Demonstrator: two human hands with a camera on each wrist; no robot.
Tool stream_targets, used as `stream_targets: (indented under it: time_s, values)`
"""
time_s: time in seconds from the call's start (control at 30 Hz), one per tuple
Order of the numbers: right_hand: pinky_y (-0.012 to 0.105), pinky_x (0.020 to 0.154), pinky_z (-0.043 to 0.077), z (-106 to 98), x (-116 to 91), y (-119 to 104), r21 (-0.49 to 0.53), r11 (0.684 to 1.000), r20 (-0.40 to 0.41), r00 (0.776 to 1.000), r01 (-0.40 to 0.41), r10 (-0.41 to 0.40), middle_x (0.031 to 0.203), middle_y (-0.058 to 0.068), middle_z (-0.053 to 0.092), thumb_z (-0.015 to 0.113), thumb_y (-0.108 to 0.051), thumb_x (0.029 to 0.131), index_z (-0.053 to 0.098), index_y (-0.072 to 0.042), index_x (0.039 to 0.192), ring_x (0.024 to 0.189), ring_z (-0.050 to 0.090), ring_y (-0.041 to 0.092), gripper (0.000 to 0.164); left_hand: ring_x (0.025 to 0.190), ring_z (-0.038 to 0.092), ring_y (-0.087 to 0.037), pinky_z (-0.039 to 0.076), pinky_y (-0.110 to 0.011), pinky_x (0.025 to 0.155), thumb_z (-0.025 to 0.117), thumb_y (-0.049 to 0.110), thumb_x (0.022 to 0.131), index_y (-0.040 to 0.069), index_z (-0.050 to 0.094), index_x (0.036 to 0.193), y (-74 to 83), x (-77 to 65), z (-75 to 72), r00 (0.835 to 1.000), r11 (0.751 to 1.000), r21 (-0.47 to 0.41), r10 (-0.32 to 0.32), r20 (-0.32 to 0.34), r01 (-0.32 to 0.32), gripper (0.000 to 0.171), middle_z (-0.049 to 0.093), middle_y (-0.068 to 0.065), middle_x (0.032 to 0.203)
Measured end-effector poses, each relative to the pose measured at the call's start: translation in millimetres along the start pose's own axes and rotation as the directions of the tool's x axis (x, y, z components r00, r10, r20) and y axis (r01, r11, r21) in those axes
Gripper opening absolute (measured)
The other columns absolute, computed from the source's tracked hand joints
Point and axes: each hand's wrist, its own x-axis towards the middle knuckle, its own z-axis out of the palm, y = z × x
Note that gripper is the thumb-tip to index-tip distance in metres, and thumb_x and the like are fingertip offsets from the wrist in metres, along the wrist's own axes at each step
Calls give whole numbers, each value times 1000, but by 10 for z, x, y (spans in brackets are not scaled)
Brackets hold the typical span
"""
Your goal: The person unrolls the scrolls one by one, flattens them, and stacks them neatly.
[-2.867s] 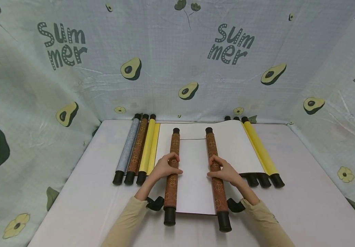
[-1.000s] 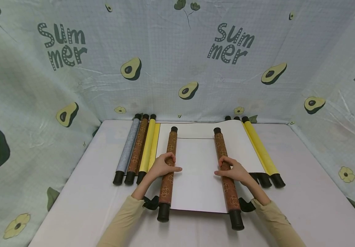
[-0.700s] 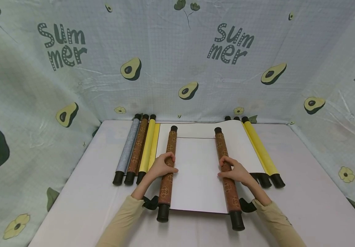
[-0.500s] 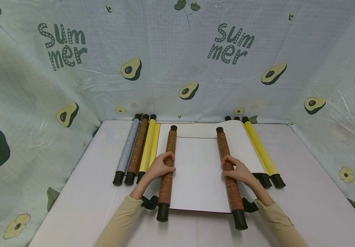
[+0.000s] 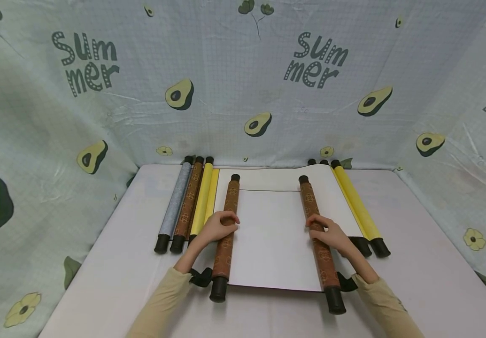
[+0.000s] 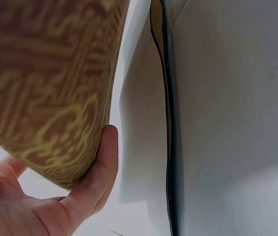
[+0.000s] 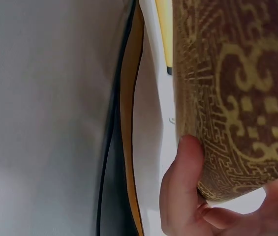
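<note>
A scroll with brown, gold-patterned rolls lies partly unrolled toward the front in the head view, white paper (image 5: 274, 239) spread between its two rolls. My left hand (image 5: 215, 228) grips the left roll (image 5: 224, 251) near its middle, thumb and fingers curled round it. With bent fingers my right hand (image 5: 331, 233) holds the right roll (image 5: 324, 263) in the same way. Both rolls end in black knobs. In the left wrist view the thumb (image 6: 92, 184) lies against the patterned cloth; in the right wrist view the other thumb (image 7: 182, 182) presses the right roll's edge.
Behind lies a wider stretch of white paper (image 5: 270, 179). To its left are a grey-blue roll (image 5: 177, 197), a brown roll (image 5: 190, 199) and a yellow roll (image 5: 203, 199); another yellow roll (image 5: 354, 204) is at right. A printed cloth (image 5: 226, 61) hangs at the back.
The two brown rolls have moved apart, the left one a little leftward and the right one farther rightward, each with its hand. More white paper shows between them.
</note>
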Motion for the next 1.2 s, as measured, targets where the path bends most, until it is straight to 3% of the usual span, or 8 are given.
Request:
stream_targets:
  time_s: [0.07, 0.17, 0.23, 0.47, 0.6, 0.83, 1.07, 1.2]
  values:
    - [31, 65, 38, -13, -9, 9, 14, 1000, -5, 1000, -9, 9, 101, 13, 56, 56, -12, 82, 58, -5, 99, 75, 46, 16, 18, 82, 54, -18, 42, -33, 71, 59, 23, 80, 12, 65, 83, -6, -10, -23, 1000, 1000, 0, 9, 0, -9, 13, 63, -4, 90]
    - [31, 62, 38, -31, -21, 5, 31, 999, -10, 1000, -20, 21, 95, 14, 55, 56, -12, 82, 57, -4, 96, 68, 43, 14, 16, 76, 50, -16, 39, -29, 67, 58, 22, 81, 11, 64, 82, 26, -19, -49, 1000, 999, 10, -31, 7, 31, 12, 62, -4, 88]
    - [31, 63, 37, -41, -28, 5, 28, 1000, -13, 1000, -9, 9, 92, 13, 54, 56, -11, 82, 57, -3, 95, 70, 43, 13, 15, 74, 48, -16, 39, -29, 67, 59, 15, 79, 7, 63, 81, 126, -44, -69, 996, 996, 27, -85, 8, 85, 10, 61, -7, 88]
    - [31, 65, 36, -51, -53, 22, 24, 999, -7, 999, 47, -47, 88, 9, 51, 66, -14, 78, 54, -5, 91, 74, 44, 16, 20, 79, 47, -16, 37, -29, 69, 72, 20, 72, 6, 59, 82, 134, -57, -67, 996, 994, 51, -95, 2, 94, 22, 57, -5, 82]
    - [32, 66, 35, -55, -55, 49, 3, 998, -8, 998, 56, -56, 89, 11, 50, 69, -12, 74, 52, -5, 90, 77, 44, 21, 25, 83, 48, -18, 38, -31, 74, 74, 15, 68, 7, 57, 82, 140, -58, -66, 994, 992, 69, -110, 8, 109, 23, 56, -4, 84]
    - [33, 66, 36, -76, -63, 83, -24, 997, -18, 997, 73, -73, 95, 13, 52, 63, -4, 76, 52, -4, 93, 81, 44, 24, 20, 80, 45, -20, 36, -29, 69, 68, 4, 68, 3, 56, 84, 128, -56, -88, 996, 994, 66, -83, 17, 81, 19, 55, -7, 86]
    - [33, 72, 35, -140, -95, 110, -56, 998, -44, 999, 29, -32, 99, 12, 57, 57, -10, 81, 57, -4, 98, 87, 45, 22, 18, 90, 52, -22, 41, -32, 77, 61, 6, 76, 2, 60, 88, 90, -66, -142, 999, 997, 66, -30, 23, 28, 13, 60, -12, 97]
    - [33, 73, 36, -175, -125, 107, -54, 999, -55, 998, 9, -12, 97, 12, 58, 57, -10, 82, 58, -4, 97, 87, 46, 20, 16, 84, 52, -20, 41, -30, 72, 59, 8, 78, 2, 61, 87, 85, -74, -169, 999, 997, 68, -37, 26, 35, 11, 61, -13, 97]
